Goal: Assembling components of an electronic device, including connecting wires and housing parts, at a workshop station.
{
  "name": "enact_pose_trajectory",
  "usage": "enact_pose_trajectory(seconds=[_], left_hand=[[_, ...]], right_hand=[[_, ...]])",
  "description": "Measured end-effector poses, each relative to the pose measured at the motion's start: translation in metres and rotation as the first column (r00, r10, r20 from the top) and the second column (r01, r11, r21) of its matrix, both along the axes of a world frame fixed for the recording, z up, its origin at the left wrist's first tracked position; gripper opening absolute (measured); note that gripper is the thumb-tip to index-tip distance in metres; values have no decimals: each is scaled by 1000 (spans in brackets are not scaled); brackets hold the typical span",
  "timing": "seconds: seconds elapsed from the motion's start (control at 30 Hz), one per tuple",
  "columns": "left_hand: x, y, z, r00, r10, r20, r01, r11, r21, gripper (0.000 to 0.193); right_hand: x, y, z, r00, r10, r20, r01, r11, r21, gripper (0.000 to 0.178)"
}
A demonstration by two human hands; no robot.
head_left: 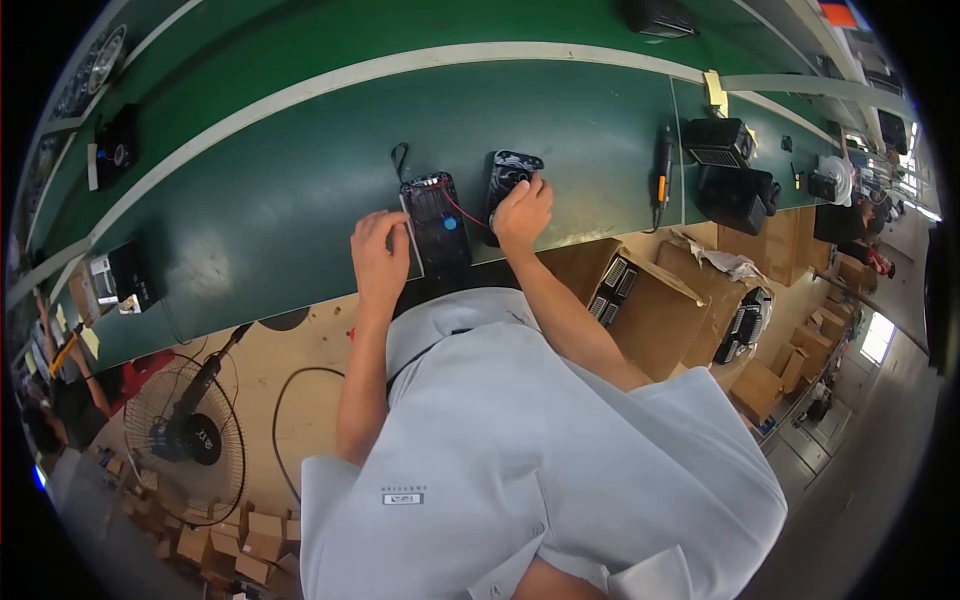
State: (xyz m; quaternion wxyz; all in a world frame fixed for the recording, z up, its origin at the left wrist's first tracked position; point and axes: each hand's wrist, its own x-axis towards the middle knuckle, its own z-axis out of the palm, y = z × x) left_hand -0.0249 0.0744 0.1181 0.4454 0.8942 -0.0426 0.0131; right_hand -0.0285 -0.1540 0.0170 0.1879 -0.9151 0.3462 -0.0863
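In front of me on the green bench lies an opened black device casing (437, 225) with a round blue part inside. A thin red wire (465, 212) runs from it to a second black casing half (512, 172), which has round shapes on its face. My right hand (524, 212) grips that second half by its right side, fingers curled over it. Beside the left edge of the opened casing, my left hand (380, 260) is bent with thumb and fingers apart, holding nothing that I can see. A black strap loop (400, 157) sticks out from the casing's top end.
An electric screwdriver (663, 180) with an orange band lies to the right, near several black box-shaped devices (735, 195). Another black device (127, 277) stands at far left. Below the bench are cardboard cartons (640, 315) and a pedestal fan (190, 435). Other people sit at both far sides.
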Motion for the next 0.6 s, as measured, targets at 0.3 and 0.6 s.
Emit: enact_pose_trajectory(seconds=[0.3,0.6], left_hand=[[8,-10,21,999,28,-26,-26,997,76,16],[-33,-105,-36,697,-716,38,615,625,480,20]], right_hand=[[13,-5,1,988,-81,-131,60,986,-157,51],[-15,-34,-11,947,46,318,-134,956,262,44]])
